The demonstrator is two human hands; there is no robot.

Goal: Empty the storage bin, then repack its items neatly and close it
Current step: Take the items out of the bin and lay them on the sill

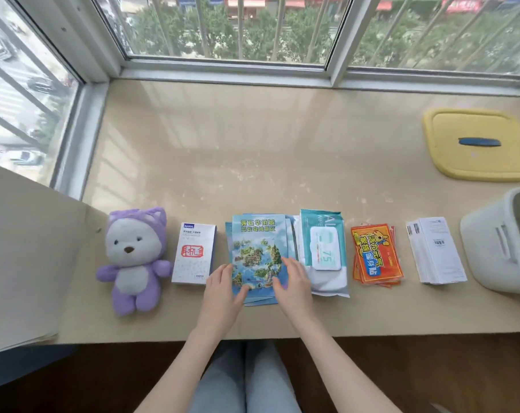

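Note:
A row of items lies along the sill's front edge: a purple plush toy (133,260), a white box (194,253), a stack of blue map brochures (257,248), a teal wipes pack (324,251), orange-red heat patches (375,254) and white leaflets (436,250). My left hand (224,283) and my right hand (293,281) rest flat on the lower corners of the brochure stack, fingers spread, pressing its sides. The white storage bin (500,242) stands open at the far right. Its yellow lid (476,144) with a blue handle lies behind it.
The beige stone sill (253,156) runs to the window frame (223,70) at the back and left. A wall ledge (29,251) juts in at the left. My knees are below the sill's front edge.

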